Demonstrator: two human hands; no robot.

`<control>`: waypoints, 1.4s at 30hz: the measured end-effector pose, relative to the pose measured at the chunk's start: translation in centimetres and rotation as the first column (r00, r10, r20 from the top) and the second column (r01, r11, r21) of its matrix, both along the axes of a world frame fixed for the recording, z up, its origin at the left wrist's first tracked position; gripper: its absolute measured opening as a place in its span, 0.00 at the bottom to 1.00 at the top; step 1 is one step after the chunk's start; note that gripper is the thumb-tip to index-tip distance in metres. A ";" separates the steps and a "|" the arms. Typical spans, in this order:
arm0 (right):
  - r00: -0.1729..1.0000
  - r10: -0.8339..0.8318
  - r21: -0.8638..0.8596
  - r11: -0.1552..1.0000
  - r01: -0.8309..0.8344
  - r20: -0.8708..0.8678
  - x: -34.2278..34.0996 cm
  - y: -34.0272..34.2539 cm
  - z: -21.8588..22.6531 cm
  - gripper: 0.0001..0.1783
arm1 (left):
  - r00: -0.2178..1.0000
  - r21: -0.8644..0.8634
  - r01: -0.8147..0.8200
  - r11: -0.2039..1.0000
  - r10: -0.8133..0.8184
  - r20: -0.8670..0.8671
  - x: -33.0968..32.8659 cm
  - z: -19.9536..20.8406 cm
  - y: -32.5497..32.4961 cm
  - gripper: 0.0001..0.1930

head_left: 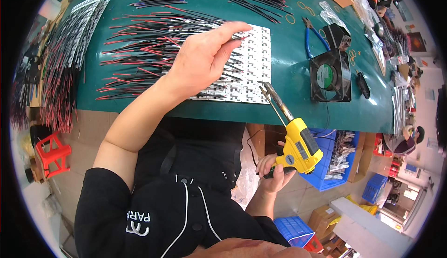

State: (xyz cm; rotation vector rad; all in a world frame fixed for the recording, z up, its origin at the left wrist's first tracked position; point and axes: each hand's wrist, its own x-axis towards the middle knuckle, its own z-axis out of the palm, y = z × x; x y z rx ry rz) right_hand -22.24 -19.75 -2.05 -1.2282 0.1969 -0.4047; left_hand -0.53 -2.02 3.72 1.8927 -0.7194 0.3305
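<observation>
Wired panels (88,25) stacked at far left. Red-and-black wires (132,48) spread leftward over white board panel (258,55), flat on green table (291,107) near front edge; better kept uncrossed. Left hand (200,62): thumb and forefinger pinched, apparently on wire end; steady wrist should keep end aligned. Yellow soldering gun (302,146) angled up, tip by panel's lower right corner, contact unclear; keep hot tip off fingers and insulation. Right hand (274,172) wrapped round gun's handle; light, steady grip suits. Fan (328,76) farther right; keep cord clear.

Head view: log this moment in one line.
left hand: over board, wires | right hand: holds soldering gun, tip near board | fan: on table, right
</observation>
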 end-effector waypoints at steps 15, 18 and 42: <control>1.000 0.024 0.024 0.999 -0.024 -0.009 -1.2 0.0 -0.2 0.33 | 0.961 0.412 0.201 0.889 -0.098 -0.257 -2.1 -3.5 -1.2 0.05; 0.999 0.003 0.019 1.000 -0.003 -0.041 -1.3 0.2 -0.3 0.32 | 0.969 0.394 0.199 0.897 -0.119 -0.219 -2.1 -3.7 -1.2 0.05; 0.999 0.019 0.048 0.999 -0.017 -0.027 -1.3 0.2 -1.0 0.23 | 0.973 0.442 0.216 0.871 -0.155 -0.170 -1.0 -3.8 -1.1 0.06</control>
